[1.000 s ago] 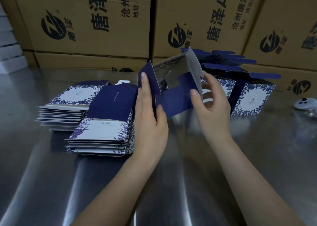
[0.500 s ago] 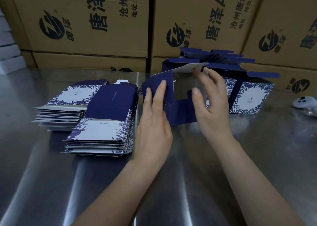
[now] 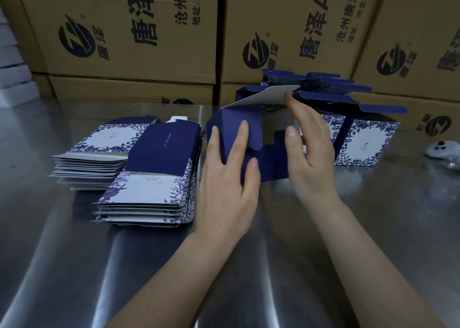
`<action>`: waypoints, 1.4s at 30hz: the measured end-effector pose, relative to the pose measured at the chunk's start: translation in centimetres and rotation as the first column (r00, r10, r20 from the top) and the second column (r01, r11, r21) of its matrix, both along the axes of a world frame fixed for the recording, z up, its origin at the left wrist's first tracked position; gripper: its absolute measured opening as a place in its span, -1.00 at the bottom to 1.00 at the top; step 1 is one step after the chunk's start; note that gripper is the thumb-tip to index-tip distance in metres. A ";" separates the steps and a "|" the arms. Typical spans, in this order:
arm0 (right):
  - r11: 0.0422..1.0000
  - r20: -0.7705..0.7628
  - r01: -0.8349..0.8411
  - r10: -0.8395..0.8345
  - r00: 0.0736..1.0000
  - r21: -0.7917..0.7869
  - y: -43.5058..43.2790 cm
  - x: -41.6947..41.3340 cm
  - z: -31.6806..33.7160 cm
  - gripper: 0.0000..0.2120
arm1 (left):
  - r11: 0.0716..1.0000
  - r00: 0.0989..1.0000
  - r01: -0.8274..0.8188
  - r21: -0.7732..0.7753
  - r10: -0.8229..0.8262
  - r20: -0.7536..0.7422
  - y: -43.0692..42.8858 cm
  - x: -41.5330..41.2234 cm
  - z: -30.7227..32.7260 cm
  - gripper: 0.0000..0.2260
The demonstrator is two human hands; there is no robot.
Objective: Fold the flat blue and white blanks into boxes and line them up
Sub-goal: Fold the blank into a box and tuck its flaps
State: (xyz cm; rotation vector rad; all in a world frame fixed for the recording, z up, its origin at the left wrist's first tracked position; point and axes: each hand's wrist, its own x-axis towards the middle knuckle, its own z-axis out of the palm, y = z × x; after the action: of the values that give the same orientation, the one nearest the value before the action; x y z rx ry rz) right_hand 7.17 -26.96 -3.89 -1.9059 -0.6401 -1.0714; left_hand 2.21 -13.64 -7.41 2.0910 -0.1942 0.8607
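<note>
Your half-folded dark blue card box [image 3: 272,165] sits mid-counter on the shiny steel counter [image 3: 373,228], between the 2 stacks of flat blue-and-white blanks [image 3: 149,190] at the left and the row of finished boxes [image 3: 366,140] at the far right, probably so work passes left to right. Your left hand [image 3: 224,190] lays straight, released fingers [image 3: 242,133] on the blue side flap [image 3: 229,131] to press it inward. Your right hand [image 3: 313,158] grasps the right wall, thumb in front, steadying the box under the white-backed flap [image 3: 263,96].

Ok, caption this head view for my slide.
Left hand and right hand fold a blank on a steel table, between stacked blanks and a row of finished boxes.
</note>
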 end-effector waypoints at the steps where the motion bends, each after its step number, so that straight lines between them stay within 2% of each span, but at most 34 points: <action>1: 1.000 0.019 -0.009 0.009 1.000 0.005 0.1 0.0 0.0 -0.60 | 1.000 1.000 -0.003 -0.012 0.003 0.004 0.0 0.1 0.0 -0.51; 7: 0.994 0.064 -0.083 0.078 0.995 0.077 -0.1 0.0 0.1 -0.62 | 0.992 0.999 0.030 -0.126 -0.026 0.037 0.4 0.3 0.2 -0.55; 13: 0.967 -0.027 -0.170 0.178 0.984 0.190 -0.6 -0.2 0.3 -0.58 | 0.981 0.995 0.072 -0.179 -0.058 0.082 0.4 0.3 0.2 -0.56; 16: 0.961 -0.009 -0.154 0.161 0.987 0.230 -0.5 -0.4 0.4 -0.53 | 0.977 0.989 0.103 -0.187 -0.081 0.123 0.3 0.2 0.1 -0.56; 24: 0.978 0.149 -0.145 0.122 0.981 0.152 -0.2 -0.7 0.4 -0.58 | 0.965 0.972 0.081 -0.248 -0.021 0.236 0.7 -0.2 1.2 -0.60; 29: 0.969 0.129 -0.199 0.181 0.975 0.148 -0.4 -0.5 0.6 -0.57 | 0.957 0.972 0.077 -0.281 -0.010 0.234 0.9 -0.5 1.8 -0.66; 33: 0.955 0.068 -0.243 0.235 0.970 0.171 -0.2 -0.7 0.8 -0.53 | 0.928 0.975 0.151 -0.340 -0.084 0.203 1.1 -0.9 2.4 -0.73; 38: 0.861 0.022 -0.330 0.349 0.937 0.387 -0.1 -1.1 1.4 -0.48 | 0.826 0.956 0.284 -0.487 -0.204 0.211 1.6 -1.2 3.3 -0.72; 42: 0.773 -0.111 -0.321 0.447 0.888 0.548 -0.3 -1.1 1.7 -0.37 | 0.764 0.934 0.357 -0.538 -0.311 0.178 1.5 -1.1 3.3 -0.69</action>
State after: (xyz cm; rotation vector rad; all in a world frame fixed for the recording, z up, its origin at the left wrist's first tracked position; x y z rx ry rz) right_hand 6.03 -27.27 -2.18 -1.3212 -0.5119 -0.6467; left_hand 1.15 -12.11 -4.15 1.4077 -0.3042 0.6745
